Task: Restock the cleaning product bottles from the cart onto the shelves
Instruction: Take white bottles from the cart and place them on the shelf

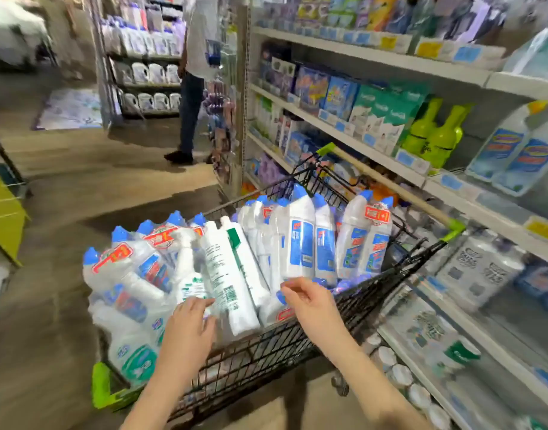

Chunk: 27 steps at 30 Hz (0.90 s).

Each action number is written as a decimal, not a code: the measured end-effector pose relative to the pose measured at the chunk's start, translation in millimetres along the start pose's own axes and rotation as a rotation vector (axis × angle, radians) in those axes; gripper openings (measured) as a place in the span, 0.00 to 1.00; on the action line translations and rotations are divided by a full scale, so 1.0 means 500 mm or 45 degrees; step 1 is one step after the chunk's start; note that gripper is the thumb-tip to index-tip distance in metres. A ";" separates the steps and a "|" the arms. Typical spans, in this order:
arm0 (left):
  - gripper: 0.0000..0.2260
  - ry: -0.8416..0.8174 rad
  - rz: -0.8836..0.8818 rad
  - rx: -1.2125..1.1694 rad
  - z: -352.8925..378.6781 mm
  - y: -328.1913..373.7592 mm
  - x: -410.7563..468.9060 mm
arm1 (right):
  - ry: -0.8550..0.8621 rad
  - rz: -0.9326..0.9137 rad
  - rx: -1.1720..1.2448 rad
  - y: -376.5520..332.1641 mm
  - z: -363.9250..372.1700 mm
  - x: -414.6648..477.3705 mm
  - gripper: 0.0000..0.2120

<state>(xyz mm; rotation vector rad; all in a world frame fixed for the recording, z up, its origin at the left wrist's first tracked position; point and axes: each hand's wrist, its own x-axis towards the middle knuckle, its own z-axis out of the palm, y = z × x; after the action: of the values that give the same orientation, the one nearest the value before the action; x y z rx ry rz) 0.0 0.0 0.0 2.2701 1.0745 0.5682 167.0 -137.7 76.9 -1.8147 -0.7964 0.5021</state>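
In the black wire cart [266, 352], the tall white plastic bottle [232, 274] leans base-first between our empty, relaxed left hand [190, 327] and right hand [310, 301], left nearer.

White plastic blue-capped bottles [300, 243] fill the black wire cart [282, 346], left of the white metal shelves [359, 145]; another person [192, 88] stands behind it.

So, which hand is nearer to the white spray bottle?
Left. The left hand is just below the spray bottle; the right hand is farther right, beyond the barcoded bottle.
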 end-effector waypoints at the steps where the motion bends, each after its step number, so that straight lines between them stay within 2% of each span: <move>1: 0.13 0.039 -0.014 0.017 0.003 -0.010 0.023 | -0.053 -0.003 -0.072 0.009 0.021 0.019 0.05; 3: 0.15 0.055 -0.064 0.101 0.008 -0.016 0.070 | -0.162 0.019 -0.252 0.020 0.052 0.051 0.06; 8: 0.15 -0.200 -0.314 0.110 0.037 0.002 0.200 | -0.312 -0.089 -0.852 0.039 0.094 0.118 0.16; 13: 0.29 -0.252 -0.576 0.155 0.073 0.024 0.296 | -0.374 -0.297 -1.293 0.086 0.091 0.165 0.17; 16: 0.34 -0.212 -0.694 0.197 0.078 0.046 0.322 | -0.397 -0.327 -1.391 0.110 0.090 0.175 0.15; 19: 0.38 -0.157 -0.791 0.171 0.086 0.050 0.337 | -0.327 -0.394 -1.409 0.115 0.093 0.177 0.10; 24: 0.35 -0.023 -0.908 -0.044 0.090 0.048 0.339 | -0.388 -0.425 -1.335 0.123 0.082 0.200 0.12; 27: 0.30 0.015 -0.823 -0.220 0.082 0.043 0.323 | -0.429 -0.447 -1.322 0.109 0.070 0.223 0.14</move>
<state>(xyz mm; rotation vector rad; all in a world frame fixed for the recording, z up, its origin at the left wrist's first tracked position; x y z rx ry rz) 130.8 104.9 4.6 1.6373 1.5952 0.3803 236.3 -47.2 16.6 -2.4510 -1.8023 0.1436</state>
